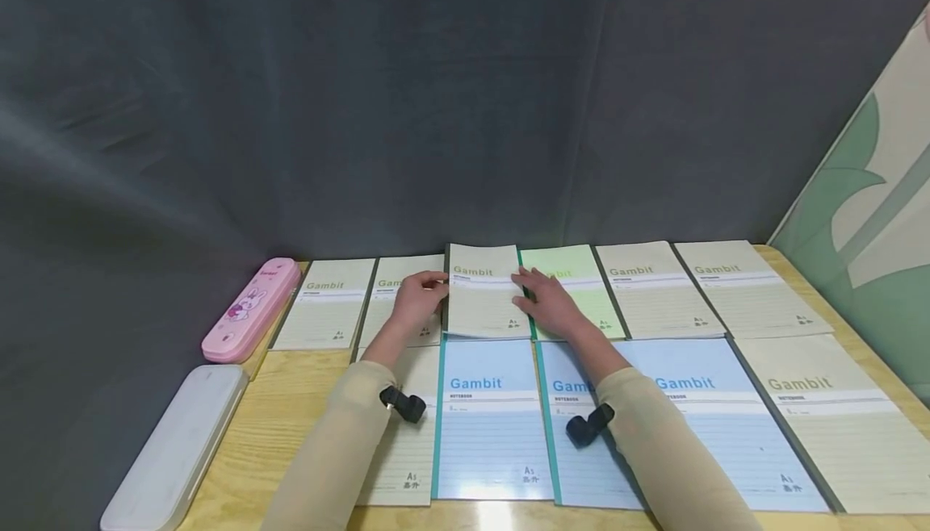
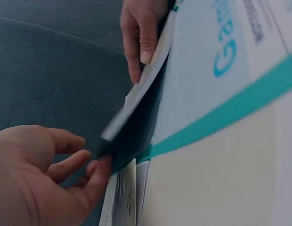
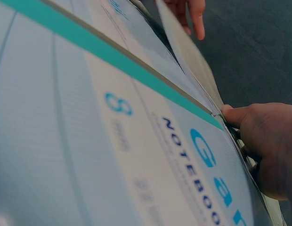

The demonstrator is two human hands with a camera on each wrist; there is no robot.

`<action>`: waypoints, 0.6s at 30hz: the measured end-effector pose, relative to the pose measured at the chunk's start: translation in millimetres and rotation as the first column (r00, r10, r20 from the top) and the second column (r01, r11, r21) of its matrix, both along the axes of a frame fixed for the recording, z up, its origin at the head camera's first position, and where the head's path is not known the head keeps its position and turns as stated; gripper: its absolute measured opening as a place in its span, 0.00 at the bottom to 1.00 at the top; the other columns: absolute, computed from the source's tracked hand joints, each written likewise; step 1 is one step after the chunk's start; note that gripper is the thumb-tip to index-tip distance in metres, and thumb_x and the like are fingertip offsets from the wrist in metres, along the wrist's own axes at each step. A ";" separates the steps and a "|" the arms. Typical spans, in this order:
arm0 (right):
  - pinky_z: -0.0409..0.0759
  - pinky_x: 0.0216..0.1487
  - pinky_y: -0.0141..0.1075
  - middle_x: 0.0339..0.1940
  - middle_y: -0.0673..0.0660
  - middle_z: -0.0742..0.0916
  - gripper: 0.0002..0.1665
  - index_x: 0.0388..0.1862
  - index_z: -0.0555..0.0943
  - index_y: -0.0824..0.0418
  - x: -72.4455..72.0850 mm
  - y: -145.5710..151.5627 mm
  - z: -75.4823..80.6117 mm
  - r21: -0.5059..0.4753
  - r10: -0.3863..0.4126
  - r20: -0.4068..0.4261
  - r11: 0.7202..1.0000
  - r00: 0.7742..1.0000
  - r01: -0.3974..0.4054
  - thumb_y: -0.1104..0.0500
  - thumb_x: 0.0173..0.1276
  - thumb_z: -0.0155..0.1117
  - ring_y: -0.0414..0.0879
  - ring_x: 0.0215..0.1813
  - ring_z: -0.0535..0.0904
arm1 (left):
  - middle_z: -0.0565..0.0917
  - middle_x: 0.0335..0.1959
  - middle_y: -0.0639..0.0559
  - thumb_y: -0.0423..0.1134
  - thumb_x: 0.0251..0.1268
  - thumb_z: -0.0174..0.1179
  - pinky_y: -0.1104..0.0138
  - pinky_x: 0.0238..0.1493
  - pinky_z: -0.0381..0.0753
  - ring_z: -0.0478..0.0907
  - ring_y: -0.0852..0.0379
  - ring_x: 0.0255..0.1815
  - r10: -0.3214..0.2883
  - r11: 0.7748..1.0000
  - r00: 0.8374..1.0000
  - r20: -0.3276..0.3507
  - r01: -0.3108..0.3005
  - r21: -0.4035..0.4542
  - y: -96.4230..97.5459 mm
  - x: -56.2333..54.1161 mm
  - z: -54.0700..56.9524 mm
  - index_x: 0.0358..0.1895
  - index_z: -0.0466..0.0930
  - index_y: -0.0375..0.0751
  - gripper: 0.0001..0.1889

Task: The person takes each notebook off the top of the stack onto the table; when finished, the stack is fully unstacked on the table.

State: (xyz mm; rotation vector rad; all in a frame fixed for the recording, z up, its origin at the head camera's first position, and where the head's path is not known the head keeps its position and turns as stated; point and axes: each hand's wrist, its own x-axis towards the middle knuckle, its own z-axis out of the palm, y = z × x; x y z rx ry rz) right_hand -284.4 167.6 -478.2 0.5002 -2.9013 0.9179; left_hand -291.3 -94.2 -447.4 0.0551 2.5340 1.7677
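Observation:
A cream Gambit notebook with a dark spine stands a little raised in the back row. My left hand is at its left side; in the left wrist view the left fingertips pinch the dark spine corner. On the opposite side my right hand rests its spread fingers along the notebook's right edge, over the green notebook. The right wrist view shows the right thumb at the notebook's corner. A blue notebook lies just in front, and another cream notebook lies left.
More cream notebooks and blue notebooks lie in two rows on the wooden table. At the left are a pink pencil case and a white case. A dark curtain hangs behind.

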 end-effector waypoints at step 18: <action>0.42 0.80 0.56 0.79 0.62 0.65 0.31 0.76 0.68 0.64 0.7 -1.2 2.1 0.002 -0.019 0.020 1.000 1.000 0.019 0.53 0.80 0.56 0.60 0.81 0.52 | 0.71 0.70 0.40 0.30 0.70 0.62 0.61 0.55 0.75 0.69 0.47 0.63 -0.012 0.994 0.996 0.083 0.003 0.106 0.4 5.7 -0.6 0.68 0.77 0.40 0.23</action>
